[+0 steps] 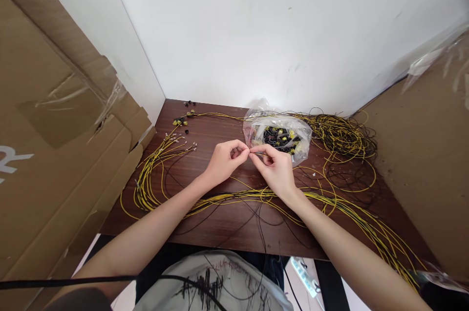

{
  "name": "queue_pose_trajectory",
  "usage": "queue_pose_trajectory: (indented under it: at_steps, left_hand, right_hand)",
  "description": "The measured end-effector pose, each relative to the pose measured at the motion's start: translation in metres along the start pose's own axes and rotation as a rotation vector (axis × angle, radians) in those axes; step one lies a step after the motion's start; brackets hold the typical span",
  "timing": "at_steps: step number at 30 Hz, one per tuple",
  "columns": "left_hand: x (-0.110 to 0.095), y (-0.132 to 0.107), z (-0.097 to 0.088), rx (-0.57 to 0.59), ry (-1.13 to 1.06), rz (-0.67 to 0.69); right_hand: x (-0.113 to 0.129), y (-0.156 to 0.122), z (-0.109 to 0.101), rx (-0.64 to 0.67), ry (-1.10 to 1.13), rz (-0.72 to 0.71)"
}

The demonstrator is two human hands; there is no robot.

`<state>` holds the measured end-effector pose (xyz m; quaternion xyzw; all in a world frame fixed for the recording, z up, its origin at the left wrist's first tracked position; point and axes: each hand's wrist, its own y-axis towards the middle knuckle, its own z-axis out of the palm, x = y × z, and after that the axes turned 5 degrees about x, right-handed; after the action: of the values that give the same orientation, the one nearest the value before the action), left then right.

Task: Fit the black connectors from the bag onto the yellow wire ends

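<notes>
My left hand [227, 160] and my right hand [275, 167] meet at the fingertips over the middle of the table, each closed in a pinch. A thin wire [261, 154] shows between the fingers of my right hand. What my left fingertips pinch is too small and hidden to make out. Just behind my right hand lies a clear plastic bag [302, 128] with black and yellow connectors [280, 137] in it. Under my forearms a long bundle of yellow and black wires [234, 196] crosses the table, its ends at the left tipped with small pale pieces.
A tangled heap of wires [339, 135] lies at the back right of the brown table [216, 128]. Several loose connectors [179, 121] sit at the back left. Cardboard boxes [66, 106] flank the left side, and another cardboard panel [428, 155] the right. A white wall [256, 32] closes the back.
</notes>
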<state>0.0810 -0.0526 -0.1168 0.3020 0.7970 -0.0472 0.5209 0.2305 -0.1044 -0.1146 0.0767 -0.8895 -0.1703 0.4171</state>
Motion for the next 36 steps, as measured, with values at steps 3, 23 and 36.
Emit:
queue_pose_trajectory:
  at_steps: [3,23,36]
  left_hand:
    - [0.0004,0.0002,0.0008,0.003,-0.041,-0.018]
    - [-0.0045,0.0035,-0.0015,0.173,-0.742,-0.308]
    - [-0.0068,0.0011,0.0023,0.026,-0.407,-0.113]
  right_hand:
    - [-0.0006,-0.0001,0.0001,-0.021,0.002,0.002]
    - [-0.0003,-0.0013,-0.0035,-0.007,-0.041,-0.172]
    - [0.0,0.0033,-0.0067,-0.033,-0.127,-0.245]
